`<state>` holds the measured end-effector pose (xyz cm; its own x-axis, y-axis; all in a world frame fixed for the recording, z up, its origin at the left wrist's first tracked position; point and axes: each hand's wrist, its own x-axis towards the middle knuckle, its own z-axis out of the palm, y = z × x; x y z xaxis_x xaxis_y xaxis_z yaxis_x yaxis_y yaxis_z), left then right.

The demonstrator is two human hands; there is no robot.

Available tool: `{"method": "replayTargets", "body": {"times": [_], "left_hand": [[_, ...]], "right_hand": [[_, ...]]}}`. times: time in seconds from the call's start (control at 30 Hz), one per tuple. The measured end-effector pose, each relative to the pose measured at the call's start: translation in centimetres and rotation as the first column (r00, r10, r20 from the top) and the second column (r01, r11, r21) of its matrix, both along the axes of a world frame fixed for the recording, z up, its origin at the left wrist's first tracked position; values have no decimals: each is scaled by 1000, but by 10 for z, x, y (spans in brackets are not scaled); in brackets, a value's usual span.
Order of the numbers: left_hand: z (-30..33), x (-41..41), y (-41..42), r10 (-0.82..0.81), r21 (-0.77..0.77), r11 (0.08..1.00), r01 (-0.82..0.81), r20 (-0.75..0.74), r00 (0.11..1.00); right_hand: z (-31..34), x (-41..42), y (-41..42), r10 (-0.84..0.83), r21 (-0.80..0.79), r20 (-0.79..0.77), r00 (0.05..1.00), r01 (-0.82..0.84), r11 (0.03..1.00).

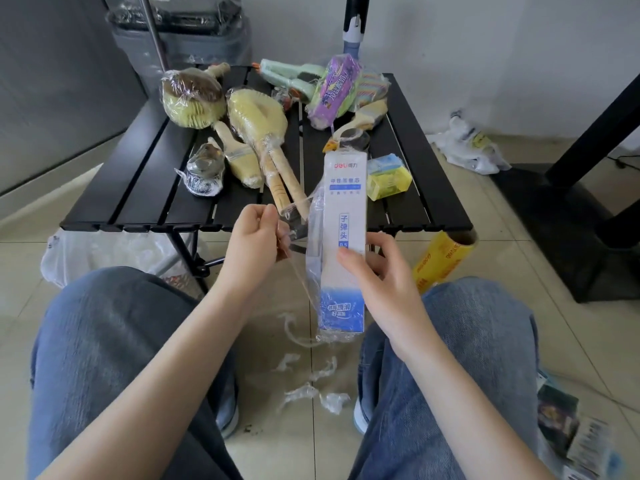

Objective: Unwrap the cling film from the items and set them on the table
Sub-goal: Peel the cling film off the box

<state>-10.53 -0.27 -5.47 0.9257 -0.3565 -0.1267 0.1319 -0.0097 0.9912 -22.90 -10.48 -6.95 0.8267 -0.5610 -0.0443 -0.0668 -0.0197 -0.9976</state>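
Note:
A tall white and blue refill box [344,216] stands upright in front of the black slatted table [145,188], above my knees. My right hand [377,275] grips its right side around the middle. Loose cling film [313,237] hangs off the box's left side and trails below its bottom end. My left hand [256,240] pinches a stretched strand of that film to the left of the box. On the table lie several wrapped items: a round brush [192,98], a long-handled yellow brush [259,133], a paint brush [239,157], a purple pack [336,88].
A wrapped yellow and blue box [389,176] and a small wrapped metal piece [204,171] sit on the table too. A yellow cling film roll [443,261] lies under the table's right edge. Torn film scraps [311,386] litter the floor between my feet.

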Motion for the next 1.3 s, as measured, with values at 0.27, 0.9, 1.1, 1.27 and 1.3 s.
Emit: {"method": "replayTargets", "body": {"times": [0.27,0.9,1.1,1.27,1.3], "left_hand": [[13,-14,8,-225,25,974,225,194,955],[27,-19,1,-51,77,997,13,516,855],[31,-29,-4,-113,96,993,70,574,811],[29,-28,-1,-71,135,991,-18,623,779],[28,-28,-1,-52,131,991,-35,605,795]], "right_hand": [[7,-3,1,16,44,-3,1000,-16,999],[25,-4,-6,166,68,-81,983,-161,985],[31,8,-6,-36,-12,56,998,37,999],[32,8,-8,-66,-144,49,997,72,987],[32,9,-8,-67,-174,47,997,74,982]]}}
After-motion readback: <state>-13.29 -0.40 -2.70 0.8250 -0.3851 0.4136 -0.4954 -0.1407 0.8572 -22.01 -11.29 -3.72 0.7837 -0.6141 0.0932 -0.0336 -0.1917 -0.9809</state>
